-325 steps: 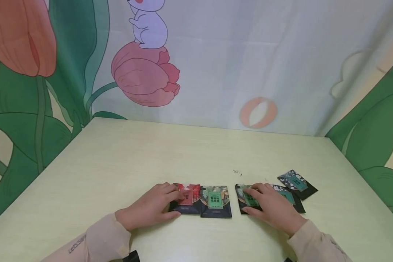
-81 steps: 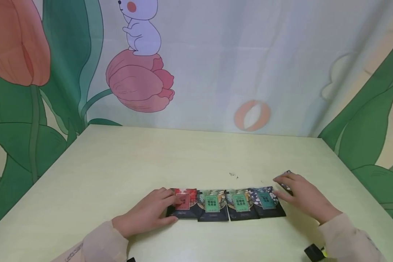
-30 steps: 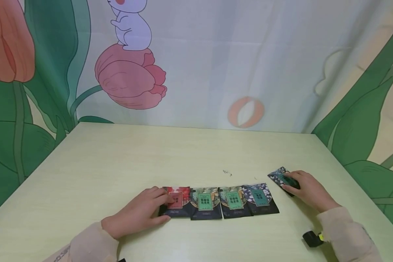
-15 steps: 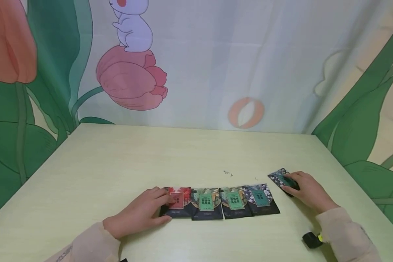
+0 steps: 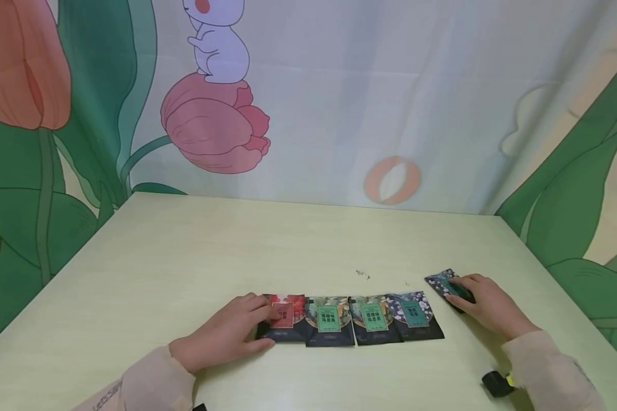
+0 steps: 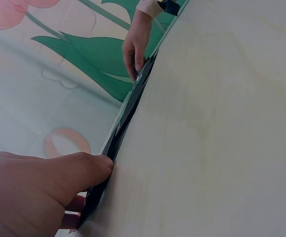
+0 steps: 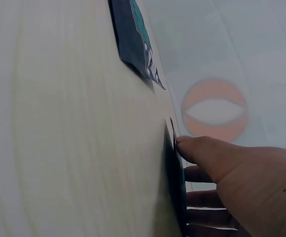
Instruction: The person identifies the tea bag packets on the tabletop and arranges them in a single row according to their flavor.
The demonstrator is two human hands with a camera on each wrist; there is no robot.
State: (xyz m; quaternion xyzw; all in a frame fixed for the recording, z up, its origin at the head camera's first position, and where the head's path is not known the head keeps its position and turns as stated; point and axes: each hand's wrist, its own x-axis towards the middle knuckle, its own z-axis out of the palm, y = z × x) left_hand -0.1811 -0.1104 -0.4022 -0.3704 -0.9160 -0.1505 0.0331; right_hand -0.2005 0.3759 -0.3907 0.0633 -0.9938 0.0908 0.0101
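Note:
Four flat tea sachets form a side-by-side row in the head view: a red one (image 5: 286,325), two green-labelled ones, the left (image 5: 329,328) and the right (image 5: 375,326), and a blue flowered one (image 5: 416,322). My left hand (image 5: 226,334) rests on the red sachet's left part, fingers on its face, thumb by its near edge. My right hand (image 5: 491,305) pinches a second blue flowered sachet (image 5: 439,282), tilted, just right of and behind the row. In the right wrist view that sachet (image 7: 175,182) shows edge-on between thumb and fingers.
The pale wooden table (image 5: 226,245) runs back to a printed curtain (image 5: 319,131). Small dark marks (image 5: 363,274) show on the tabletop behind the row. A black wrist device (image 5: 497,383) sits at my right sleeve.
Since the oldest frame, the right green and first blue sachets slid left into the row. My right hand moved from them to the loose blue sachet; the left stayed on the red one.

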